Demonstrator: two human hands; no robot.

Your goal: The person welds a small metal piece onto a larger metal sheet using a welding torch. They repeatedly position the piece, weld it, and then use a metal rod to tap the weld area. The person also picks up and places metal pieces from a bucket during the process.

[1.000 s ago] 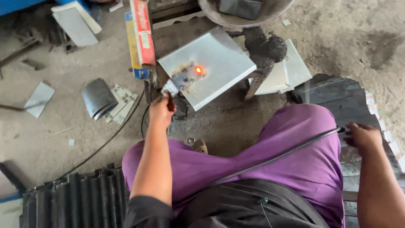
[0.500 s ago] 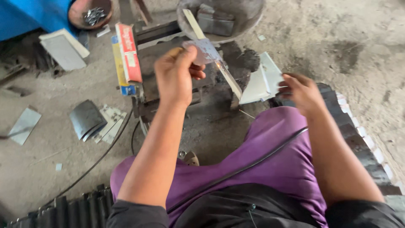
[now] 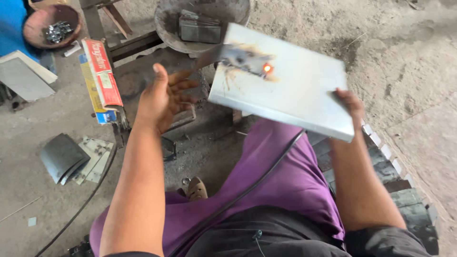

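Off to the left of my left hand (image 3: 164, 97) stands a red and yellow box (image 3: 101, 76) on the concrete floor (image 3: 28, 138), and lower down lies a dark curved piece of metal (image 3: 61, 157). My left hand is raised with its fingers spread loosely, holding nothing, its fingertips near the left edge of the metal sheet (image 3: 290, 83). Beyond those fingertips sits a round metal bowl (image 3: 166, 21) with grey blocks inside. The sheet hangs tilted in the air between my hands, with a small orange glowing spot (image 3: 267, 68) near its upper left. My right hand (image 3: 350, 105) pinches the sheet's right edge. A black cable (image 3: 247, 190) crosses my purple trousers (image 3: 285, 176) below the sheet.
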